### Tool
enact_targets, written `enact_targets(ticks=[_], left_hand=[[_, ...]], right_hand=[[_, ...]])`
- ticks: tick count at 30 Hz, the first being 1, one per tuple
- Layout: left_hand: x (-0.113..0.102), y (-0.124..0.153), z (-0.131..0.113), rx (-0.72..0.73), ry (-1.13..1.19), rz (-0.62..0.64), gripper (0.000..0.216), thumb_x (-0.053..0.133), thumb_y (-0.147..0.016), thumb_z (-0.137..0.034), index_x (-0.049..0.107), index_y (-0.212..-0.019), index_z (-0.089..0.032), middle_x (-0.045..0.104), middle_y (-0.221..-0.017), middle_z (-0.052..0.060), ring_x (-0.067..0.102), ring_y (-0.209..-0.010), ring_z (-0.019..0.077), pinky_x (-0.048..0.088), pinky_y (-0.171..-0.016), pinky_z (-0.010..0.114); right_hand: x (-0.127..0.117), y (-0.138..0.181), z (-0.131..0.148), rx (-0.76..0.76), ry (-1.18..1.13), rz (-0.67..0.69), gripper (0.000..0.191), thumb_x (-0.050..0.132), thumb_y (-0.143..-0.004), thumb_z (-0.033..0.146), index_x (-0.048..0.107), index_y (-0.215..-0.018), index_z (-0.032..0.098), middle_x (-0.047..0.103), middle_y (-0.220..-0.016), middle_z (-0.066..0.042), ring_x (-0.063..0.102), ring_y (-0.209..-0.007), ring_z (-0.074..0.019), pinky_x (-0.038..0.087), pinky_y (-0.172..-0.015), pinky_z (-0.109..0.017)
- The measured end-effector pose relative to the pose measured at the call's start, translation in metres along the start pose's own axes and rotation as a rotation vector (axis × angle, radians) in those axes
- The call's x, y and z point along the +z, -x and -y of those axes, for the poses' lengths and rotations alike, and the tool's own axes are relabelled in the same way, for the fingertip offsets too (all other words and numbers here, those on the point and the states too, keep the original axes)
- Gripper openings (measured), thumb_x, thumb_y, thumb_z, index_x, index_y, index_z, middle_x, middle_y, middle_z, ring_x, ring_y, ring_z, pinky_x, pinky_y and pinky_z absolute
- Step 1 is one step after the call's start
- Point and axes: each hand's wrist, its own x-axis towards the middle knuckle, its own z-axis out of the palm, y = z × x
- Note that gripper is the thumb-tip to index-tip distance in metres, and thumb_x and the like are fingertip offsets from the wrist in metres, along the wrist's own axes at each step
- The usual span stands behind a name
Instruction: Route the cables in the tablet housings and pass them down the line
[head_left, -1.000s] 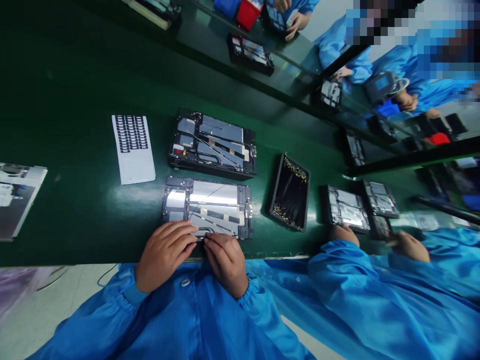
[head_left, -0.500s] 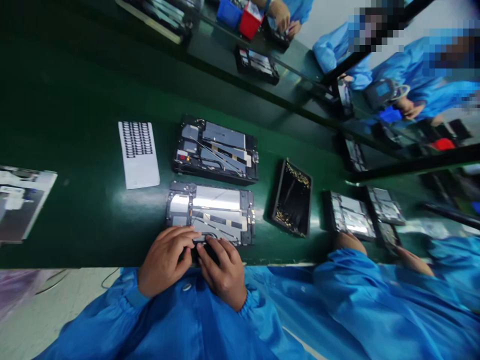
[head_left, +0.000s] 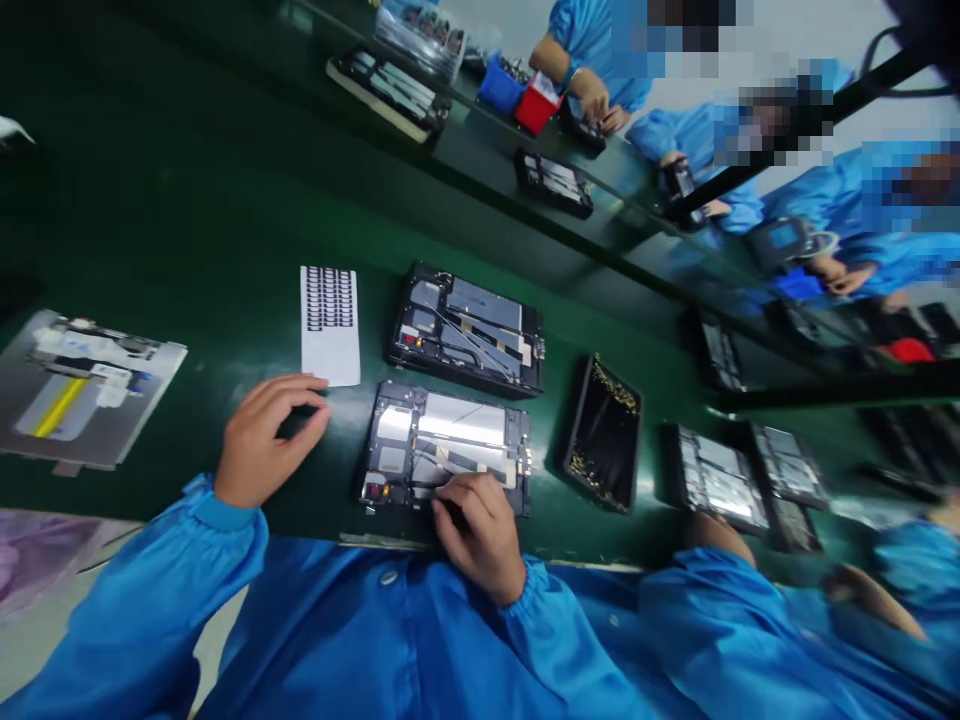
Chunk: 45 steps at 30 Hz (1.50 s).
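"Right hand point(head_left: 484, 535): fingers curled down over the lower part of the near device point(head_left: 461, 420). Was it gripping something?"

"I couldn't tell; the fingers hid whatever lay under their tips. They seemed to touch the device, perhaps to steady it."

"And where was that device?"

"Flat on the green table point(head_left: 210, 240), close to the front edge, inner side up. I'd judge it lay there so that both hands could reach its parts without stretching."

"What about the left hand point(head_left: 266, 440)?"

"Open and apparently empty: thumb and forefinger stood apart in a loose loop, right by the lower end of the white sheet point(head_left: 330, 355). Whether the forefinger touched the paper, I couldn't make out. Rows of black labels point(head_left: 330, 298) filled the far end; the near end was bare."

"Beyond the near device?"

"A second device point(head_left: 472, 320), thicker at the sides, lay just behind it, turned the same way, maybe for easy comparison."

"To the right?"

"A black tray point(head_left: 576, 425) of dark strips point(head_left: 604, 430) with gold-coloured ends, its walls probably keeping those thin pieces together. Farther along, a co-worker's hand point(head_left: 724, 540) was at another device point(head_left: 720, 475). Well off to the left lay a silvery panel point(head_left: 135, 410)."
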Motion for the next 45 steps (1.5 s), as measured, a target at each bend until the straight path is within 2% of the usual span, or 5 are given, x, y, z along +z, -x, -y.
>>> enact_targets(ticks=[10, 23, 35, 39, 45], left_hand=[[0.038, 0.030, -0.042, 0.309, 0.042, 0.523, 0.043, 0.064, -0.095, -0.036, 0.056, -0.133, -0.018, 0.057, -0.147, 0.010, 0.049, -0.141, 0.0260, 0.036, -0.122, 0.049], [0.044, 0.034, -0.042, 0.298, 0.016, 0.533, 0.040, 0.065, -0.094, -0.035, 0.059, -0.129, -0.018, 0.059, -0.146, 0.009, 0.052, -0.138, 0.0254, 0.038, -0.121, 0.048], [0.040, 0.044, -0.050, 0.209, 0.059, 0.530, 0.042, 0.072, -0.088, -0.039, 0.061, -0.124, -0.018, 0.062, -0.142, 0.010, 0.053, -0.137, 0.0257, 0.041, -0.120, 0.048], [0.023, 0.019, -0.036, 0.249, 0.091, 0.495, 0.025, 0.061, -0.096, -0.036, 0.067, -0.115, -0.020, 0.067, -0.135, 0.007, 0.060, -0.130, 0.0209, 0.047, -0.114, 0.041], [-0.008, -0.057, 0.039, -0.033, -0.136, 0.369, 0.050, 0.057, -0.096, -0.026, 0.047, -0.145, -0.020, 0.051, -0.153, 0.011, 0.043, -0.145, 0.0249, 0.026, -0.123, 0.055]], right_hand=[[0.014, 0.030, 0.008, 0.110, 0.030, -0.092, 0.023, 0.072, -0.090, 0.015, 0.064, -0.110, 0.023, 0.070, -0.101, -0.006, 0.065, -0.096, -0.0219, 0.051, -0.081, -0.039], [0.017, 0.028, 0.018, 0.235, 0.049, -0.114, 0.011, 0.067, -0.094, 0.020, 0.067, -0.104, 0.024, 0.068, -0.094, -0.004, 0.063, -0.089, -0.0196, 0.050, -0.078, -0.037], [0.023, 0.044, 0.005, -0.188, 0.209, -0.112, 0.038, 0.066, -0.092, 0.023, 0.066, -0.129, 0.018, 0.069, -0.101, -0.011, 0.065, -0.097, -0.0278, 0.056, -0.080, -0.046], [0.002, 0.010, 0.009, -0.163, 0.106, 0.015, 0.037, 0.062, -0.094, 0.020, 0.064, -0.130, 0.021, 0.068, -0.104, -0.011, 0.065, -0.095, -0.0260, 0.057, -0.077, -0.043], [0.026, -0.139, 0.022, -0.323, 0.049, 0.161, 0.014, 0.054, -0.100, 0.019, 0.065, -0.108, 0.018, 0.066, -0.103, -0.010, 0.060, -0.094, -0.0232, 0.054, -0.081, -0.038]])
